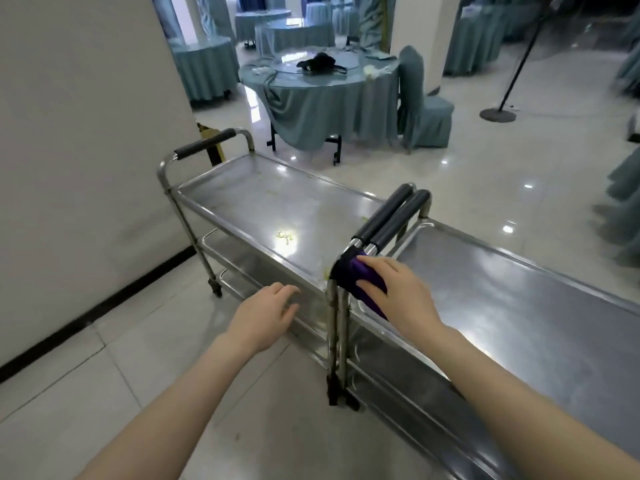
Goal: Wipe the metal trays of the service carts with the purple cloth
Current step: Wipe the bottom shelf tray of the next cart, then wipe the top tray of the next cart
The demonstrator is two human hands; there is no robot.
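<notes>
purple cloth (348,273): draped over adjoining cart handles (391,220), grasped by right hand (398,292) fingers. left hand (266,310) fingers released, beside left tray (242,195) rim. step: likely fetching cloth. next: lift clear, sweep yellow crumbs (285,237).

The purple cloth (353,277) is bunched and draped over the near corner where the padded handles of two steel service carts meet, and the right hand (398,296) holds it there. The left cart's top tray (249,199) is shiny, with yellowish scraps scattered on it. The right cart's top tray (512,292) is dull grey and runs off to the right.
</notes>
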